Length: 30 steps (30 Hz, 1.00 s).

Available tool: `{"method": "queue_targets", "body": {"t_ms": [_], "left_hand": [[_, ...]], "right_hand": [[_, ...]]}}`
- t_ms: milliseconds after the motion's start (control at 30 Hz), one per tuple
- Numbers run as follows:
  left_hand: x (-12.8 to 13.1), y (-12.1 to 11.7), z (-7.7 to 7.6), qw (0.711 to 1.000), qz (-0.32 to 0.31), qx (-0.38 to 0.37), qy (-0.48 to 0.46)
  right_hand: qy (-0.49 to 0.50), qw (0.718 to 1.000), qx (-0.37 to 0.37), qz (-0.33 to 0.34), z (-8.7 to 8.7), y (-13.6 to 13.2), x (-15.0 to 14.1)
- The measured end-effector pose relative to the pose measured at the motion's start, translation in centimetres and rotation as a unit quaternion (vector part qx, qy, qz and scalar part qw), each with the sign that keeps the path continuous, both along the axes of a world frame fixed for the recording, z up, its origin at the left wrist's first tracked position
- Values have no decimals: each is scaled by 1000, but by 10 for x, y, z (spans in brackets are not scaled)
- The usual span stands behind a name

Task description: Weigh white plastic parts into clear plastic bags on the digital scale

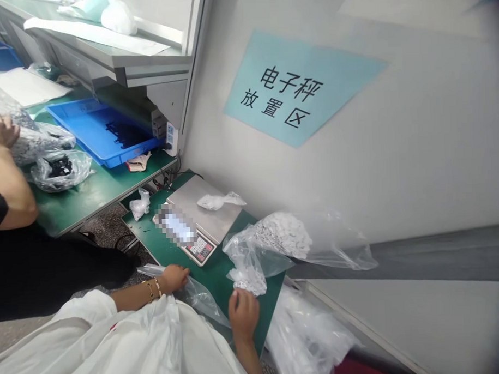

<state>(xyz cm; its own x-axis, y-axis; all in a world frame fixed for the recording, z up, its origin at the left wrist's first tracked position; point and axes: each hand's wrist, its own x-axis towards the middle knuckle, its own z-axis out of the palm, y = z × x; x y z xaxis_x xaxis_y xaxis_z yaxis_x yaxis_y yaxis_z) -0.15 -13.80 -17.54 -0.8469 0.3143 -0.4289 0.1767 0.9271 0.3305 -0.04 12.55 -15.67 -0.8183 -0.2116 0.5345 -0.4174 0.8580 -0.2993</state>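
Head view: right hand (243, 315) grips clear bag (252, 252) of white parts (282, 235); left hand (173, 278) grips another bag (199, 292).

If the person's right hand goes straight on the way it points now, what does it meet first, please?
The right hand would probably meet the clear plastic bag first, at its small white pieces. Depth is unclear, so it may already touch them.

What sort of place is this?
Probably a factory weighing and packing station for small parts: a flat steel electronic scale on a green-topped workbench, a pale blue paper wall sign in Chinese marking the electronic scale area, and clear plastic bags of small white parts.
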Motion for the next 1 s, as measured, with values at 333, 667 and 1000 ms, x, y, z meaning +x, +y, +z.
{"method": "queue_targets", "body": {"t_ms": [333, 667, 1000], "left_hand": [[5, 9, 0, 999, 29, -15, -2], [24, 24, 18, 998, 5, 37, 46], [30, 18, 26, 996, 65, 32, 55]], "right_hand": [[-82, 994, -58, 39, 6, 26, -29], [-294, 940, 126, 123, -24, -2, 23], [-201, 973, 100, 55, 2, 61, 6]]}}
